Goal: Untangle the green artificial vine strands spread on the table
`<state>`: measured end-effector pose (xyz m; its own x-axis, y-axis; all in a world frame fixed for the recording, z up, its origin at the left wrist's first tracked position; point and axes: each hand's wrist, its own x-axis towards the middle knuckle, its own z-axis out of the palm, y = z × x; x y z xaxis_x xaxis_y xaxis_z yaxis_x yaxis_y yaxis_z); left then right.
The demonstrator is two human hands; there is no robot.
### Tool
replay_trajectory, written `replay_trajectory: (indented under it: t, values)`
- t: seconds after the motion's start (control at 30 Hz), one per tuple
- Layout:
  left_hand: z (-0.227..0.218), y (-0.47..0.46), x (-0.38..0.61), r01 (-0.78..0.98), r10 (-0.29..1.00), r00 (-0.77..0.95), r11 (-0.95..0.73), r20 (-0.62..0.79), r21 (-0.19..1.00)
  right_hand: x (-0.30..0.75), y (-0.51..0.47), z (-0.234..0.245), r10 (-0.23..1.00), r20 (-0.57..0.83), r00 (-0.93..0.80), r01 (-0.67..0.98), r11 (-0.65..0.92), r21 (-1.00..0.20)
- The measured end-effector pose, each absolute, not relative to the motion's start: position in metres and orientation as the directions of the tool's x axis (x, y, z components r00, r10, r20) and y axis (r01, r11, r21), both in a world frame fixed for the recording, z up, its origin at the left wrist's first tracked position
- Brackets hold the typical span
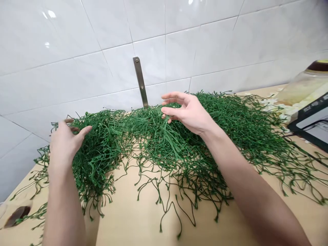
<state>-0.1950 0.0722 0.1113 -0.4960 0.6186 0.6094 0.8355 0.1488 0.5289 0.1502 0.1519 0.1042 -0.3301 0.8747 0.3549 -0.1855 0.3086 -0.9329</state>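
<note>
A wide heap of thin green artificial vine strands (179, 143) lies across a light wooden table (143, 218) against a white tiled wall. My left hand (65, 141) rests on the left clump, fingers spread and curved over the strands, nothing gripped. My right hand (186, 111) hovers over the middle of the heap near the wall, fingers apart and slightly bent, its thumb and fingertips touching the top strands.
A metal bracket (140, 82) is screwed to the wall behind the heap. At the far right stand a clear jar with a dark lid (304, 83), scattered white petals (276, 106) and a black device (314, 121). A brown object (16, 214) lies at the table's left edge.
</note>
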Motion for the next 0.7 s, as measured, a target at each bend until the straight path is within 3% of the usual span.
replay_trajectory:
  t: [0.07,0.17,0.27,0.37,0.5,0.6,0.7]
  values:
    - [0.117,0.067,-0.183,0.800,0.551,-0.597,0.358,0.583,0.481,0.145,0.152,0.102,0.868,0.353,-0.348,-0.202,0.298,-0.933]
    - [0.129,0.058,-0.148,0.891,0.490,-0.453,0.277,0.745,0.359,0.140,0.150,0.099,0.854,0.355,-0.380,-0.212,0.292,-0.932]
    - [0.134,0.054,-0.107,0.963,0.543,-0.147,-0.113,0.827,0.245,0.138,0.149,0.098,0.842,0.339,-0.419,-0.257,0.248,-0.934]
    - [0.126,0.055,-0.069,0.869,0.570,0.223,-0.484,0.791,0.105,0.137,0.146,0.098,0.813,0.312,-0.491,-0.320,0.164,-0.933]
    - [0.110,0.059,-0.038,0.741,0.483,0.493,-0.668,0.724,-0.058,0.135,0.142,0.098,0.736,0.286,-0.613,-0.387,0.036,-0.921]
    - [0.106,0.057,-0.030,0.713,0.426,0.489,-0.698,0.761,-0.067,0.131,0.139,0.097,0.667,0.259,-0.699,-0.372,-0.029,-0.928]
    - [0.109,0.053,-0.029,0.701,0.457,0.371,-0.709,0.808,0.080,0.129,0.138,0.096,0.637,0.243,-0.731,-0.322,-0.009,-0.947]
